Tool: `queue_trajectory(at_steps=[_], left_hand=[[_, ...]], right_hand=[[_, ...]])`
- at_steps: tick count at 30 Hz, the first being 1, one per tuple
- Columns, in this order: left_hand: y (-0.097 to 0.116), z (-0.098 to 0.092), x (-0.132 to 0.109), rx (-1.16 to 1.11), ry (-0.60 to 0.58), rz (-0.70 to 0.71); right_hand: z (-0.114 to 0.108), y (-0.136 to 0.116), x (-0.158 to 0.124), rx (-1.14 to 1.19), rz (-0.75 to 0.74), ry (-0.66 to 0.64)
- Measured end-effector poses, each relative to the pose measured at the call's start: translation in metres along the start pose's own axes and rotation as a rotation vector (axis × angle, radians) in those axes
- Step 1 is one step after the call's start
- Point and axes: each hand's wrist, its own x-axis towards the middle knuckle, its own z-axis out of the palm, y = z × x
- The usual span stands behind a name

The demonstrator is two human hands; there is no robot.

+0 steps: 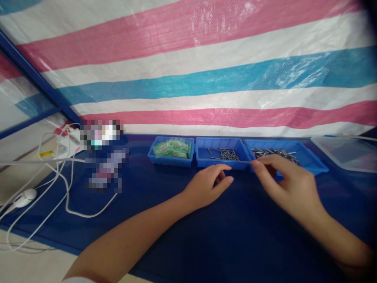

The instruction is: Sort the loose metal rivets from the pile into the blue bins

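My right hand (291, 186) hovers before the right blue bin (313, 159), thumb and forefinger pinched together. From that pinch a thin, pale, see-through plastic piece (240, 162) reaches leftward, seen nearly edge-on; its full shape is unclear. In front of the middle blue bin (218, 161) is my left hand (204, 184), thumb and forefinger apart with nothing visible between them. The middle bin has a loose pile of slim metal pins (228, 154). More short metal rods (273, 154) lie in the right bin, partly behind my right hand. Small green-tinted packets (172, 148) fill the left blue bin (171, 161).
A clear plastic tray or lid (344, 153) lies at the right. White cables (69, 196) loop over the left end of the dark blue table (224, 236). Two blurred-out items sit near them. Behind the bins hangs a striped plastic sheet (206, 90).
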Motion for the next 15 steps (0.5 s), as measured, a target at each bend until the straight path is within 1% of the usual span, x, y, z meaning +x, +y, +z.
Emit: queue_trajectory(at_steps=[2, 3, 6, 8, 11, 13, 15], left_hand=[[0.001, 0.0, 0.001, 0.016, -0.034, -0.026], [0.001, 0.001, 0.002, 0.028, -0.051, -0.031], [0.003, 0.002, 0.004, 0.075, -0.089, -0.017], [0.004, 0.003, 0.005, 0.121, -0.092, -0.004], [0.005, 0.005, 0.007, 0.208, -0.103, 0.041], [0.005, 0.006, 0.007, 0.268, -0.131, 0.086], [0.005, 0.007, 0.008, 0.33, -0.164, 0.121]], right_hand=[[-0.006, 0.018, 0.007, -0.154, 0.055, 0.108], [-0.008, 0.028, 0.01, -0.205, 0.068, 0.126], [-0.01, 0.053, 0.016, -0.264, 0.037, 0.058], [-0.014, 0.061, 0.018, -0.278, 0.02, 0.028], [-0.023, 0.056, 0.021, -0.275, 0.019, 0.083], [-0.026, 0.043, 0.02, -0.225, -0.018, 0.107], [-0.021, 0.024, 0.015, -0.135, -0.098, 0.091]])
